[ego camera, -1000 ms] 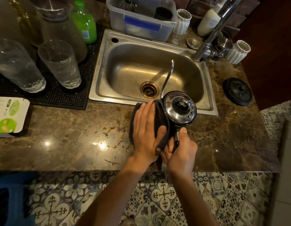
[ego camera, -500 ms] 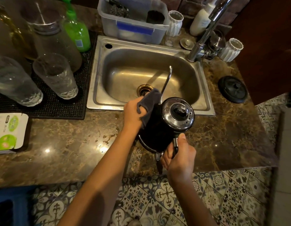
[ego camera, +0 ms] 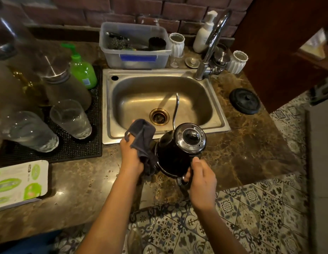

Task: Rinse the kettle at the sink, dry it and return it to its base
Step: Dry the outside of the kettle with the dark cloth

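Observation:
A black gooseneck kettle (ego camera: 175, 156) with a shiny steel lid is held tilted above the counter's front edge, its thin spout reaching over the steel sink (ego camera: 217, 123). My right hand (ego camera: 201, 182) grips its handle from behind. My left hand (ego camera: 131, 154) holds a dark grey cloth (ego camera: 141, 138) against the kettle's left side. The round black kettle base (ego camera: 244, 100) lies on the counter to the right of the sink.
A tap (ego camera: 212, 43) rises at the sink's back right. Glasses (ego camera: 72, 119) and jugs stand on a black mat at left, beside a green soap bottle (ego camera: 83, 72). A plastic tub (ego camera: 134, 46) sits behind the sink. White cups flank the tap.
My left hand has slid the cloth from the kettle's near side up around its left flank. The kettle has tipped over and shifted slightly right. The view has pulled back.

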The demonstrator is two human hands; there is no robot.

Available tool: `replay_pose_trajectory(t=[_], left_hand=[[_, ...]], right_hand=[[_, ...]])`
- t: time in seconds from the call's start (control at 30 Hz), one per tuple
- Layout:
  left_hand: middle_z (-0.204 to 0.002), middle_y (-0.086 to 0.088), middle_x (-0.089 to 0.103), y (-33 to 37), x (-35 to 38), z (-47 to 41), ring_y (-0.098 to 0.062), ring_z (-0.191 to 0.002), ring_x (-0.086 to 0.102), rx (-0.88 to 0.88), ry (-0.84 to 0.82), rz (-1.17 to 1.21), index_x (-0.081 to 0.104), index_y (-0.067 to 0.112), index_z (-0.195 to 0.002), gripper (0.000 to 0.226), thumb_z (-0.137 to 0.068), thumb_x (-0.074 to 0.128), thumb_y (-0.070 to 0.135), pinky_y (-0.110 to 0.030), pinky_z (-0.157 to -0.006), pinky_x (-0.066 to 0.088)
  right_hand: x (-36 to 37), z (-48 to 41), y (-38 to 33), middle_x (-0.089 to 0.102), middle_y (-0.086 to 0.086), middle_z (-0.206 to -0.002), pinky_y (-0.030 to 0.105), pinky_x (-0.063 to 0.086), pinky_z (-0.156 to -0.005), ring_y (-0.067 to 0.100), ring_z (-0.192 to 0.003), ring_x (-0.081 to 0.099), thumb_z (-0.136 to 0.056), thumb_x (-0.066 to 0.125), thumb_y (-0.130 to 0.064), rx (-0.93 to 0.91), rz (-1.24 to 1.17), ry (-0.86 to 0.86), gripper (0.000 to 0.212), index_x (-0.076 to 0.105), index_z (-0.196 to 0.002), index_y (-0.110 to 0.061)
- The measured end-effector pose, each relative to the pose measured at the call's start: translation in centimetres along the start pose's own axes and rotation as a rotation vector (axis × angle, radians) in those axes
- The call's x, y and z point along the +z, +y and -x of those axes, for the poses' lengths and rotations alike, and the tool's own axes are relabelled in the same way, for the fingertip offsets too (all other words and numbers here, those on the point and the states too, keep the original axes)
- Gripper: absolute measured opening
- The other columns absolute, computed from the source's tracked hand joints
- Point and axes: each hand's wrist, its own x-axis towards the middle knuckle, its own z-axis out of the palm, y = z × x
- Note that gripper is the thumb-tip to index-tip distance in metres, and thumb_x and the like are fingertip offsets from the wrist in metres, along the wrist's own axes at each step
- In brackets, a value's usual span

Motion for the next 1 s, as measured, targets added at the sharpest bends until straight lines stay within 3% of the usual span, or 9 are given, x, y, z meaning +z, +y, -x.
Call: replay_pose_trajectory(t=[0.1,0.17,0.3,0.4,0.5,0.53,0.63,0.9,1.0], left_hand=[[-0.077,-0.005,0.052,2.1,0.7,2.9,-0.016,-0.068,0.049,-0.125,-0.038,0.037,0.053,0.018,-0.083,0.036,-0.111,0.031,0.025,-0.028,-0.059,0.044],[-0.085,-0.005,0.05,3.7,1.2,5.9,-0.018,-0.073,0.049,-0.209,-0.044,0.038,0.048,0.016,-0.082,0.04,-0.111,0.024,0.03,-0.033,-0.074,0.045],[-0.087,-0.003,0.051,6.0,2.5,10.9,-0.022,-0.074,0.048,-0.259,-0.162,0.025,0.048,0.016,-0.082,0.047,-0.11,0.019,0.039,-0.04,-0.11,0.035],[-0.084,-0.006,0.071,6.7,3.4,13.4,-0.024,-0.083,0.056,-0.286,-0.291,0.074,0.06,0.015,-0.094,0.045,-0.109,0.022,0.034,-0.033,-0.088,0.046],[-0.09,-0.003,0.079,6.7,4.3,15.6,-0.023,-0.083,0.062,-0.328,-0.321,-0.009,0.067,0.013,-0.107,0.051,-0.111,0.018,0.029,-0.024,-0.068,0.053],[-0.096,-0.005,0.077,6.7,4.7,16.3,-0.021,-0.078,0.068,-0.331,-0.335,-0.034,0.074,0.007,-0.104,0.06,-0.112,0.018,0.027,-0.024,-0.066,0.057],[-0.068,-0.012,0.077,6.2,5.9,17.6,-0.023,-0.05,0.073,-0.368,-0.463,-0.02,0.079,0.005,-0.058,0.078,-0.11,0.027,0.032,-0.023,-0.043,0.056],[-0.072,-0.014,0.078,4.0,9.4,19.8,-0.03,-0.056,0.076,-0.369,-0.547,-0.114,0.081,0.007,-0.061,0.068,-0.104,0.041,0.04,-0.034,-0.046,0.06],[-0.086,-0.014,0.078,2.7,10.8,19.8,-0.032,-0.07,0.075,-0.391,-0.465,-0.128,0.079,0.005,-0.091,0.047,-0.103,0.047,0.037,-0.034,-0.065,0.057]], right_hand=[[-0.7,0.7,-1.4,0.066,-0.012,-0.095,0.03,0.057,-0.077,0.002,-0.086,0.063,-0.096,0.055,-0.046,-0.051,0.095,0.125,0.017,0.061,-0.098,-0.031],[-1.4,0.9,-3.2,0.064,-0.008,-0.11,0.035,0.058,-0.085,0.009,-0.1,0.064,-0.091,0.06,-0.047,-0.062,0.118,0.179,0.025,0.059,-0.112,-0.034],[-2.4,1.0,-8.1,0.072,-0.018,-0.105,0.016,0.055,-0.08,-0.004,-0.099,0.067,-0.086,0.066,-0.057,-0.087,0.037,0.027,0.043,0.062,-0.123,-0.035],[-3.1,0.8,-11.6,0.077,-0.02,-0.102,0.014,0.056,-0.075,-0.005,-0.095,0.071,-0.083,0.062,-0.06,-0.05,-0.089,-0.142,0.04,0.076,-0.109,-0.031],[-4.3,1.0,-13.7,0.08,-0.001,-0.107,0.026,0.062,-0.084,0.01,-0.103,0.075,-0.093,0.062,-0.055,0.03,-0.166,-0.261,0.043,0.08,-0.104,-0.018],[-4.8,1.2,-14.1,0.08,0.004,-0.109,0.031,0.062,-0.088,0.015,-0.104,0.076,-0.094,0.063,-0.052,0.059,-0.184,-0.278,0.043,0.08,-0.105,-0.013],[-6.1,1.6,-14.4,0.081,0.005,-0.107,0.032,0.062,-0.089,0.017,-0.102,0.077,-0.096,0.067,-0.044,0.082,-0.218,-0.28,0.035,0.08,-0.105,-0.013],[-10.8,0.5,-13.9,0.081,0.014,-0.102,0.036,0.063,-0.084,0.03,-0.102,0.076,-0.096,0.07,-0.022,-0.008,-0.38,-0.122,0.019,0.081,-0.098,-0.007],[-12.7,-0.6,-13.5,0.08,0.017,-0.107,0.036,0.064,-0.084,0.033,-0.105,0.075,-0.097,0.068,-0.018,0.02,-0.47,-0.133,0.019,0.08,-0.104,-0.006]])
